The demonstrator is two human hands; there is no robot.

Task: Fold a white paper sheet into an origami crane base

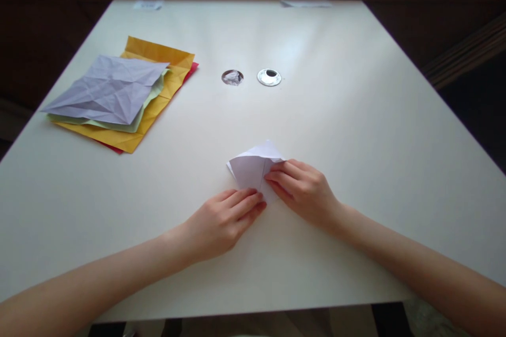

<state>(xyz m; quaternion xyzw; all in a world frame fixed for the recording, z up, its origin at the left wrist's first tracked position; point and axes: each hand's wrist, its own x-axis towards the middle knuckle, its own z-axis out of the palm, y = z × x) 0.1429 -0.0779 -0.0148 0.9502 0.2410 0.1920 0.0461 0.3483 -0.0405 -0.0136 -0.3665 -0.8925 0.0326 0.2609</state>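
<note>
Both forearms are bare to the frame's edge, and the left hand point(221, 221) and right hand point(304, 192) wear no rings, watch or gloves.

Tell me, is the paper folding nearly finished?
Partly. The white paper is already folded down to a small pointed shape, so several folds look done. Right now the left hand and right hand both press on its near edges on the table. It is not yet a recognisable figure, and the creased sheets in the stack lie untouched.
</note>
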